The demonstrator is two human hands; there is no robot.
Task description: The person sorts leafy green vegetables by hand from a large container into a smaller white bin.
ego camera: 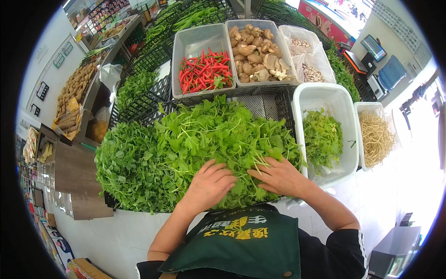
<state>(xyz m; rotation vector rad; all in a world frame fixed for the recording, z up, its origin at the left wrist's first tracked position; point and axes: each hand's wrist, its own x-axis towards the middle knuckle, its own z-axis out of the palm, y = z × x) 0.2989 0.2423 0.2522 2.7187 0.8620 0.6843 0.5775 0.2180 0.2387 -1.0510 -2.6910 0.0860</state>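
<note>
A wide heap of leafy green herbs (209, 132), which look like coriander or celery leaf, lies before me in a black plastic crate. My left hand (213, 184) rests on the near part of this heap, its fingers bent and their tips among the leaves; whether it grips any is hidden. A little to the right, my right hand (281, 177) has its fingers in the greens, and pale stems lie across and between them. Darker small-leaved greens (132, 167) are piled against the heap on the left.
Behind the heap stand tubs of red chillies (205, 71) and brown mushrooms (258, 52). At right are a white tub (348, 139) with a few greens and a container of pale thin roots (376, 136). Potatoes (75, 87) fill a shelf at left. My green apron (244, 240) bears writing.
</note>
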